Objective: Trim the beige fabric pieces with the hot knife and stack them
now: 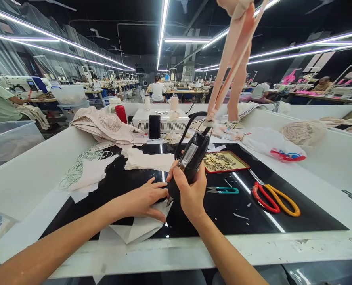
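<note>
My right hand (pixel 190 190) grips a black corded electric cutter (pixel 190 156), tilted with its metal tip down at the edge of a white fabric piece (pixel 148 227). The cord and a hanging pink fabric strap (pixel 228 71) are attached at the cutter's upper end. Flat on the white piece lies my left hand (pixel 149 198), its fingers spread beside the cutter's foot. Part of the piece is folded and hidden under this hand. Teal thread snips (pixel 222 190) lie right of my right hand. Behind my left hand rests a stack of pale fabric pieces (pixel 152 160).
Red-and-orange-handled scissors (pixel 275 198) and a red-rimmed tray (pixel 247 168) of seeds are on the right. Green cord (pixel 81 168) lies tangled at left. At the back stand a phone (pixel 154 126) and a white box (pixel 138 120). White side walls border the black worktop (pixel 223 217).
</note>
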### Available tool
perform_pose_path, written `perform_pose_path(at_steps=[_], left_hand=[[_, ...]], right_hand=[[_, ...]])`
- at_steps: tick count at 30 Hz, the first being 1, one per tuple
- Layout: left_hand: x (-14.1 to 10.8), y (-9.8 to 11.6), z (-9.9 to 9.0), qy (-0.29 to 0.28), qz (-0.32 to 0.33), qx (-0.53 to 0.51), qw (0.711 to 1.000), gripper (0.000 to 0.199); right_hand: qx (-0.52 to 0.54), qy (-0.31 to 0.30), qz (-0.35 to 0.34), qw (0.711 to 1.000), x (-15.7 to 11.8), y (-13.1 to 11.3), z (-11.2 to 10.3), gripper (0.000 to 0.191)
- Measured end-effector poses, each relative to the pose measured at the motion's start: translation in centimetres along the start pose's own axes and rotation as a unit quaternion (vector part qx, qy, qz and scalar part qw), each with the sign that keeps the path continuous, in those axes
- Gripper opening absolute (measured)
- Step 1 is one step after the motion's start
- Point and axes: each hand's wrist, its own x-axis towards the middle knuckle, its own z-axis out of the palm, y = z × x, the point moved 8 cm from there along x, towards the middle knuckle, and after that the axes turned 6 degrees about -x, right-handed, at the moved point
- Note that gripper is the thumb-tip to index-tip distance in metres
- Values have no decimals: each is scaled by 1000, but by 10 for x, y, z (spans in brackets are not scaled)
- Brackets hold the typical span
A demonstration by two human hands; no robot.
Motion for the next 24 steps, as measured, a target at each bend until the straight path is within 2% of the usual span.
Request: perform_pose_path(at_steps=[9, 14, 18, 24], left_hand=[[1, 5, -4, 5, 18, 3, 1000, 41], [1, 3, -2, -26, -24, -20, 999, 25], [1, 1, -1, -52, -38, -28, 998, 29], [1, 1, -2, -61, -33, -33, 997, 32]], right_hand=[[6, -15, 12, 1000, -5, 1, 10, 29], [29, -3, -2, 1000, 1, -5, -3, 28], [33, 19, -13, 999, 7, -8, -12, 28], [21, 15, -14, 1000, 8, -3, -13, 29]])
